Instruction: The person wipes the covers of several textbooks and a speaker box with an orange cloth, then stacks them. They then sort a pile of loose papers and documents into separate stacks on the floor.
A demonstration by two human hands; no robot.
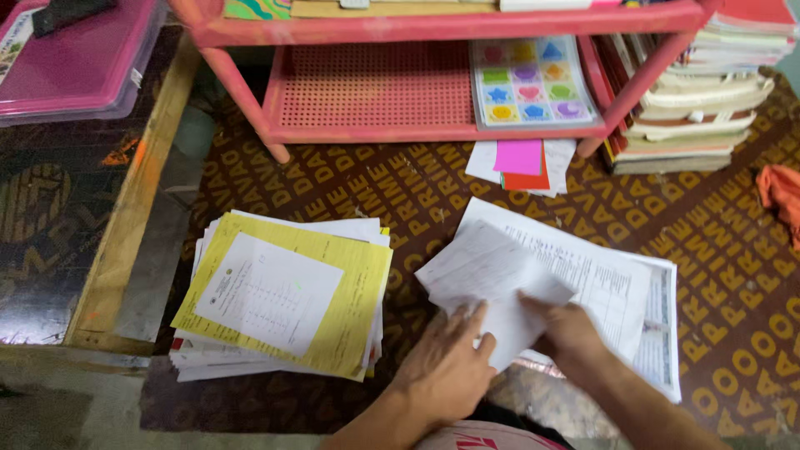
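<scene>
A creased white sheet (487, 275) lies lifted over a pile of printed papers (621, 292) on the patterned floor mat. My right hand (571, 333) grips this sheet at its lower right edge. Flat beside it, my left hand (446, 367) presses its fingers against the sheet's lower left edge. Further left sits a second stack of papers (287, 296), topped by a yellow sheet with a smaller white page on it.
A pink plastic shelf (433, 83) stands ahead, holding a sheet of coloured shapes (529, 83). Stacked books (700, 100) sit at its right, loose pink and red notes (521, 162) in front. A wooden edge (133, 183) runs at left; an orange cloth (779, 196) at right.
</scene>
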